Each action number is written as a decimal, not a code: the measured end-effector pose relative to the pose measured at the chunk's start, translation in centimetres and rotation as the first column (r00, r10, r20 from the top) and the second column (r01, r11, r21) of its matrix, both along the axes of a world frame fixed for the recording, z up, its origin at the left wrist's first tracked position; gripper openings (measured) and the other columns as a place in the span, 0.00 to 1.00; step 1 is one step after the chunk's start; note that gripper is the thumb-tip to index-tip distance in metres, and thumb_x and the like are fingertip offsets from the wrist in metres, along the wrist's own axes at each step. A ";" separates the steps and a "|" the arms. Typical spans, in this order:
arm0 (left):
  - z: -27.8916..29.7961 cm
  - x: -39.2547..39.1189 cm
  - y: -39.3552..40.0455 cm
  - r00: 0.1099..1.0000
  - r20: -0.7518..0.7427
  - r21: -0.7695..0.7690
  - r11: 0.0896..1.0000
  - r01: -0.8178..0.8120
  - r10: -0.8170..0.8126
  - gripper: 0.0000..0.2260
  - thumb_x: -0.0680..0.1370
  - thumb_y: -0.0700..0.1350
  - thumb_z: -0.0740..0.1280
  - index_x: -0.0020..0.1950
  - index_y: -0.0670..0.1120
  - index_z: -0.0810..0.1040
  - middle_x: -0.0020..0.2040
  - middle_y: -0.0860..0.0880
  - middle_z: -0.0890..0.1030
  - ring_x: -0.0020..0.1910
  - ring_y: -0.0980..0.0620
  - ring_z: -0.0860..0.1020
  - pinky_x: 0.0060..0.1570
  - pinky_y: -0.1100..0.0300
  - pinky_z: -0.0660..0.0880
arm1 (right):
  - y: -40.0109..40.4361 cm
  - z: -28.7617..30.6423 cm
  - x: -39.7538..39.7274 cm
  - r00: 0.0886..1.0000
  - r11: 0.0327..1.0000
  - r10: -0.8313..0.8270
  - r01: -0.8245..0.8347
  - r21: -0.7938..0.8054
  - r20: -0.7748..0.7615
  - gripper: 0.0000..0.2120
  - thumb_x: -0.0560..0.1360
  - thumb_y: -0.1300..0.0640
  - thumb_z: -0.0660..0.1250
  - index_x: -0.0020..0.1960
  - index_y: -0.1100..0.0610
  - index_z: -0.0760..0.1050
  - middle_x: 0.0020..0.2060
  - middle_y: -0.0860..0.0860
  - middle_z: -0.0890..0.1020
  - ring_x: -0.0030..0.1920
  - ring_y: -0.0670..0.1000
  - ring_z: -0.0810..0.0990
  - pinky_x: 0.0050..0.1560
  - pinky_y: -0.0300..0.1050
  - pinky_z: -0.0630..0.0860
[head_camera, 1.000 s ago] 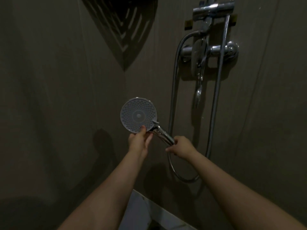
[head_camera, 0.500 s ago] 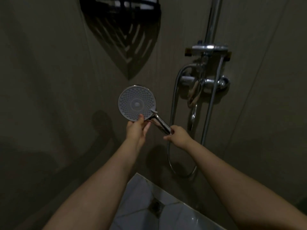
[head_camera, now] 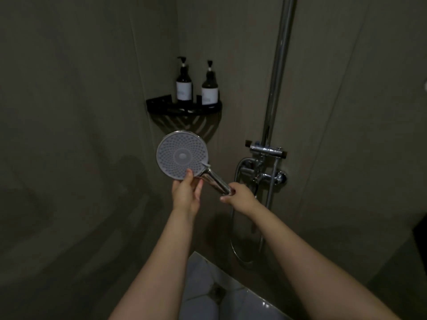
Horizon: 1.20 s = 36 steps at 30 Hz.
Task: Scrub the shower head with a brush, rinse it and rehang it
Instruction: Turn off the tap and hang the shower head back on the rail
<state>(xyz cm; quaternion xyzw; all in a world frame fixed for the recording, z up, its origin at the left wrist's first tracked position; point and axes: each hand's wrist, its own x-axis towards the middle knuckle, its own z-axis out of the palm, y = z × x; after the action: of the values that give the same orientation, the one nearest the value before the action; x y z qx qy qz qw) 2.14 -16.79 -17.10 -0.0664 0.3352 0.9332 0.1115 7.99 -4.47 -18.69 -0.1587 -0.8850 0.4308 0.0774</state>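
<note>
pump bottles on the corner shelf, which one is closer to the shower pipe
The right bottle, the shorter-looking one, stands nearer the pipe. The left bottle sits closer to the wall corner on the shelf.

The tall chrome riser pipe (head_camera: 278, 72) runs off the top edge. Print on the two dark pump bottles' white labels (head_camera: 184, 91) is too small to read. The right hand (head_camera: 240, 196) hides the end of the chrome shower handle (head_camera: 216, 182).

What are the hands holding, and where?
The round grey shower head: left hand pinches its lower rim, right hand grips the chrome handle's end.
</note>
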 end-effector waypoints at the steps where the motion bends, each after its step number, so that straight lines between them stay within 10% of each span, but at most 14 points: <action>1: 0.9 0.6 -0.2 1.000 0.008 0.016 1.000 -0.003 0.003 0.11 0.79 0.37 0.60 0.61 0.45 0.71 0.66 0.41 0.75 0.65 0.44 0.73 0.59 0.51 0.70 | -0.1 1.1 0.6 1.000 1.000 0.002 -0.002 -0.006 -0.013 0.12 0.71 0.60 0.70 0.54 0.59 0.76 0.41 0.51 0.76 0.43 0.50 0.74 0.44 0.40 0.67; 21: 5.2 0.1 4.9 0.993 -0.115 -0.212 0.977 -0.003 -0.022 0.07 0.80 0.34 0.55 0.52 0.41 0.72 0.49 0.45 0.78 0.48 0.49 0.77 0.53 0.53 0.73 | 2.8 4.0 -2.6 0.973 0.956 0.053 -0.114 -0.270 -0.224 0.13 0.72 0.59 0.69 0.53 0.50 0.71 0.43 0.42 0.76 0.45 0.41 0.75 0.44 0.32 0.70; 29: 5.2 -4.1 7.0 0.978 -0.165 -0.299 0.938 -0.177 0.132 0.11 0.80 0.35 0.56 0.43 0.48 0.72 0.44 0.49 0.78 0.43 0.54 0.76 0.43 0.61 0.72 | 16.4 -1.2 -5.1 0.779 0.765 -0.618 0.568 -0.302 -0.100 0.08 0.74 0.63 0.66 0.51 0.67 0.77 0.46 0.64 0.81 0.51 0.61 0.79 0.45 0.45 0.72; 36: 6.6 -6.6 9.1 0.957 -0.194 -0.212 0.944 -0.254 0.214 0.12 0.80 0.33 0.55 0.43 0.47 0.71 0.43 0.48 0.78 0.43 0.54 0.76 0.47 0.60 0.72 | 22.2 -6.3 -9.5 0.931 0.912 -0.364 0.363 -0.192 0.035 0.11 0.72 0.68 0.68 0.53 0.72 0.76 0.50 0.67 0.81 0.53 0.64 0.79 0.54 0.51 0.73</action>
<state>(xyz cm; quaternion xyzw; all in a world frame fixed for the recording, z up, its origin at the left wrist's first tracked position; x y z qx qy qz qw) -4.47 -7.66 -10.46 -0.0398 0.4407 0.8960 -0.0379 -1.51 17.70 -25.03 -0.3269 -0.7935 0.4935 0.1411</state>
